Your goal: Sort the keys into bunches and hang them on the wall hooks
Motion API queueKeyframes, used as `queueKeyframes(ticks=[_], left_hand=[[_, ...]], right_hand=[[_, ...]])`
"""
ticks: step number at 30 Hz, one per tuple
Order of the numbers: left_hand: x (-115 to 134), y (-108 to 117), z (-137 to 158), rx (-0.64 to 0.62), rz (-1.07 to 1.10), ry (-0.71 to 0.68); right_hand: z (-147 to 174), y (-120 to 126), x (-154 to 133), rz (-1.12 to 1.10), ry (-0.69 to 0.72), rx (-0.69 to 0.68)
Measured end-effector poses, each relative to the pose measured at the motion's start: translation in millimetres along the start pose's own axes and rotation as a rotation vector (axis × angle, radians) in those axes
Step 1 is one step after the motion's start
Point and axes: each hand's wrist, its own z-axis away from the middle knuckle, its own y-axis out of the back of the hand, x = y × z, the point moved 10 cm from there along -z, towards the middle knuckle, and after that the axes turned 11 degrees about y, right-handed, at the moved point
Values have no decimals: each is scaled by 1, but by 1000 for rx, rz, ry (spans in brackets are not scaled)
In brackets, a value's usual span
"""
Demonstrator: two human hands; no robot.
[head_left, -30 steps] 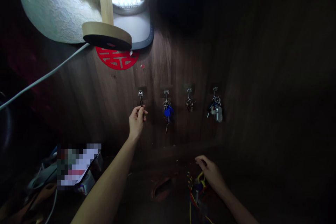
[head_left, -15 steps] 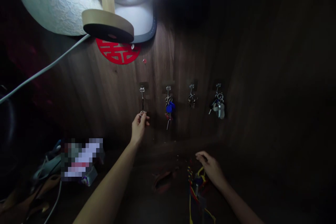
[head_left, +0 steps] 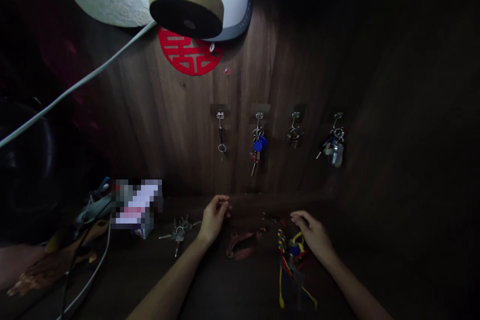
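My left hand is held over the dark shelf with fingers loosely bent and nothing visible in them. Above it, a key ring on a black loop hangs from the leftmost wall hook. Just right of the hand lies a reddish-brown leather strap; to its left, a bunch of keys rests on the shelf. My right hand hovers beside a braided multicoloured cord with yellow and red strands and a blue piece. Its fingers are slightly bent and apart, apparently empty.
More key bunches hang on hooks: one with blue tags, a small one and one with a grey fob. A lamp base, white cable and red ornament are above. A wooden carving lies left.
My left hand has let go of the key ring on the leftmost hook and dropped to the shelf. The right hand stays near the cord. The view has shifted, showing the keys at left.
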Motion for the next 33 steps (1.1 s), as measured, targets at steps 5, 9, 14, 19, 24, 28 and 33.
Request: queueKeyframes(ticks=[5, 9, 14, 19, 24, 28, 33], left_hand=[[-8, 0, 27, -127, -166, 24], [2, -1, 49, -252, -429, -46], [7, 8, 69, -305, -539, -93], [2, 16, 72, -305, -588, -129], [9, 38, 61, -206, -692, -188], [20, 74, 49, -25, -796, -220], [11, 128, 37, 173, -917, -27]], right_hand=[[0, -2, -1, 17, -1, -15], [0, -2, -2, 53, 9, -13], [1, -1, -5, 96, 17, 5], [2, -2, -6, 103, 6, -1], [2, -1, -6, 84, 19, 8], [2, -2, -4, 62, 32, 8], [2, -2, -2, 51, 24, 8]])
